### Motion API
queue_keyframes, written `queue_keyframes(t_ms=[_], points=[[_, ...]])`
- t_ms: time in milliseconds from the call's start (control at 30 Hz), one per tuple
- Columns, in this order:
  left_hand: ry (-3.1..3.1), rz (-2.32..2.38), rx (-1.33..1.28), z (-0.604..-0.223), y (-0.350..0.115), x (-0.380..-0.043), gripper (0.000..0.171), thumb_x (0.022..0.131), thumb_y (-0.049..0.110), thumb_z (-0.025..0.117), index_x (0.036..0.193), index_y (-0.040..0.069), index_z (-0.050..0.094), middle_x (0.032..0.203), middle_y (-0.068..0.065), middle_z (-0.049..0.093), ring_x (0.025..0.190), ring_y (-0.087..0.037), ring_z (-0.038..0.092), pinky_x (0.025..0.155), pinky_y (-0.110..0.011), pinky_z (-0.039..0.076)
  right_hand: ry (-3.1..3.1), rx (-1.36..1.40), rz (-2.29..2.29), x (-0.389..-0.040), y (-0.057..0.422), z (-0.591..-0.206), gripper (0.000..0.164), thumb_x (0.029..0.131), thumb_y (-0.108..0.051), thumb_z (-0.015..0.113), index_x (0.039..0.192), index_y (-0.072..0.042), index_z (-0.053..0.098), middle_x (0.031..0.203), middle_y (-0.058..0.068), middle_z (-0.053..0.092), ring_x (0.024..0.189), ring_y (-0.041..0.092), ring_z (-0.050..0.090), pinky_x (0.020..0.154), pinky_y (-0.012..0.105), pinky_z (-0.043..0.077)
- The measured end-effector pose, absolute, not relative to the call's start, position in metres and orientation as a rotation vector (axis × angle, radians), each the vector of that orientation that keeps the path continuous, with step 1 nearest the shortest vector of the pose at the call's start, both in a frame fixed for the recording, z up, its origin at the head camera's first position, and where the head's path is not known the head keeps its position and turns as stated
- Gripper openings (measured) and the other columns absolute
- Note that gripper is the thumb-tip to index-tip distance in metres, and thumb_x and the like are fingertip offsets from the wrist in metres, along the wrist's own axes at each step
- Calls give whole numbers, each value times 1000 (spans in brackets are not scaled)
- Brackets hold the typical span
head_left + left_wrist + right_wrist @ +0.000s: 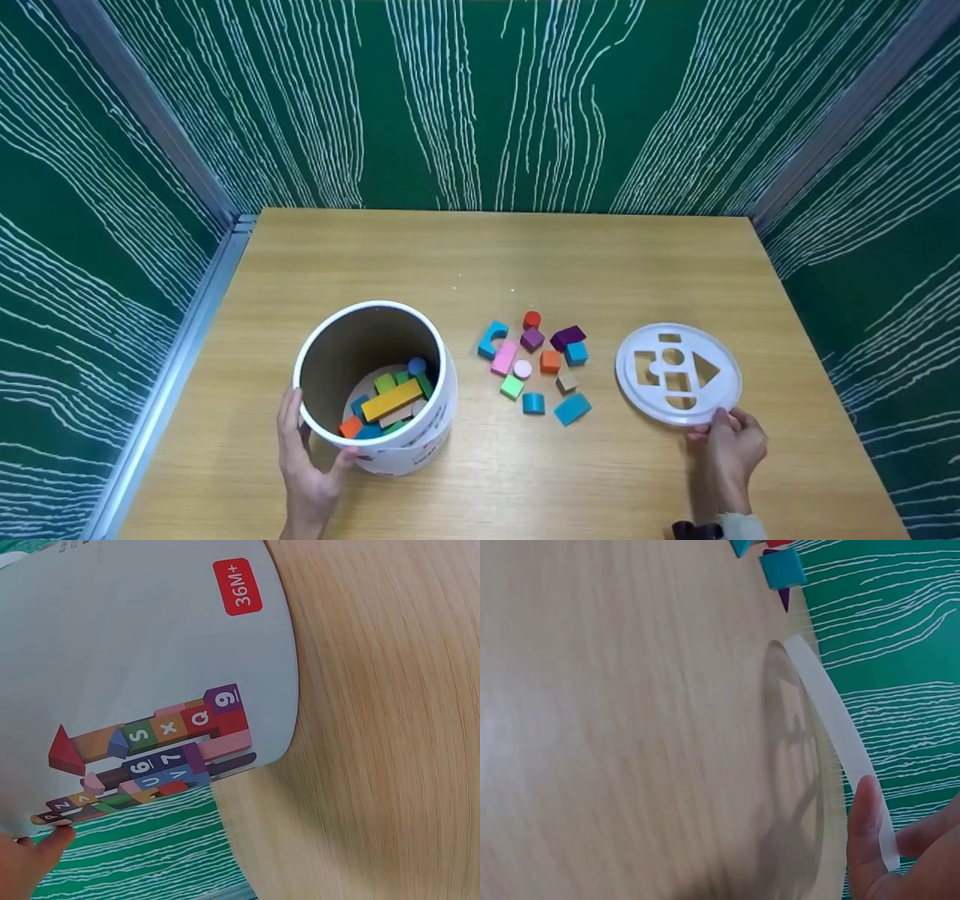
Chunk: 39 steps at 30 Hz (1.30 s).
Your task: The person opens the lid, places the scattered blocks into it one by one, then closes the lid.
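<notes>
A round white bucket (pixel 448 405) with printed block pictures stands on the table at the left, holding several coloured wooden blocks, a long yellow block (pixel 392 400) on top. My left hand (pixel 311 480) grips its near left side, thumb at the front rim; in the left wrist view fingers (pixel 54 846) touch the printed wall (pixel 135 652). My right hand (pixel 731 450) pinches the near edge of a white shape-sorter lid (pixel 705 409) with cut-out holes. In the right wrist view the lid (pixel 832 712) is seen edge-on, tilted, its held edge off the table above its shadow.
Between bucket and lid lie several loose blocks, among them a pink block (pixel 505 357), a red cylinder (pixel 532 319), an orange cube (pixel 550 362) and a blue block (pixel 573 409). Green patterned walls (pixel 480 105) enclose the wooden table (pixel 562 487) at the back and sides.
</notes>
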<state>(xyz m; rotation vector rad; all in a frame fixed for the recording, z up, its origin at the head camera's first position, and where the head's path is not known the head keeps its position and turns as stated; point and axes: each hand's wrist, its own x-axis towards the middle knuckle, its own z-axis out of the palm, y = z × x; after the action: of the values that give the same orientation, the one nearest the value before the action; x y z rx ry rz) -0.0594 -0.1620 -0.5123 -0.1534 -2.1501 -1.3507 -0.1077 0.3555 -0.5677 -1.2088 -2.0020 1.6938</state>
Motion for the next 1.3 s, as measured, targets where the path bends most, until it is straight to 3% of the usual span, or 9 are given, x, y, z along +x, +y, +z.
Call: queue_keyframes(t_ms=[200, 433, 600, 667, 900, 1133, 1300], points=[[-2145, -1358, -159, -511, -162, -60, 91, 62, 9, 74, 138, 7, 23, 142, -9, 20, 125, -27, 26, 97, -21, 32, -2080, -1296, 1583, -107, 361, -570, 50, 87, -17, 48, 130, 2, 33, 74, 2, 53, 49, 16, 57, 41, 31, 48], [-2148, -1362, -149, -512, -162, -60, 89, 65, 16, 74, 138, 8, 23, 142, -9, 20, 125, -27, 26, 97, -21, 32, -2177, -1327, 1541, -107, 362, -574, 65, 85, -20, 51, 137, 0, 18, 93, 12, 54, 52, 17, 57, 42, 29, 45], [-2103, -1376, -176, -513, -163, -61, 88, 64, 14, 74, 137, 4, 25, 141, -12, 22, 124, -29, 26, 97, -21, 31, -2277, -1263, 1507, -105, 357, -575, 74, 83, -27, 54, 137, 3, 12, 118, 24, 47, 79, 21, 54, 52, 22, 43], [-2086, -1382, -187, -514, -163, -61, 87, 64, 12, 74, 136, 3, 26, 141, -13, 23, 124, -30, 26, 98, -22, 31, -2313, -1255, 1481, -104, 354, -575, 75, 83, -27, 53, 137, 3, 12, 119, 24, 46, 89, 22, 49, 56, 20, 41], [-2103, -1365, -159, -514, -162, -61, 87, 64, 13, 73, 136, 5, 26, 141, -11, 23, 125, -28, 26, 98, -22, 31, -2368, -1273, 1429, -106, 345, -579, 75, 82, -20, 55, 138, 0, 9, 103, 14, 49, 67, 15, 51, 48, 23, 41], [-2117, -1354, -161, -514, -161, -61, 87, 63, 10, 73, 136, 4, 26, 141, -11, 22, 124, -29, 27, 97, -21, 31, -2392, -1311, 1423, -105, 341, -581, 79, 81, -19, 57, 139, -1, 5, 103, 19, 47, 92, 26, 44, 59, 22, 38], [-2148, -1336, -118, -514, -161, -60, 87, 65, 14, 72, 137, 7, 24, 142, -8, 21, 125, -26, 26, 98, -19, 30, -2442, -1194, 1345, -100, 338, -580, 75, 78, -17, 59, 136, 3, 16, 92, 16, 52, 68, 20, 52, 48, 22, 40]])
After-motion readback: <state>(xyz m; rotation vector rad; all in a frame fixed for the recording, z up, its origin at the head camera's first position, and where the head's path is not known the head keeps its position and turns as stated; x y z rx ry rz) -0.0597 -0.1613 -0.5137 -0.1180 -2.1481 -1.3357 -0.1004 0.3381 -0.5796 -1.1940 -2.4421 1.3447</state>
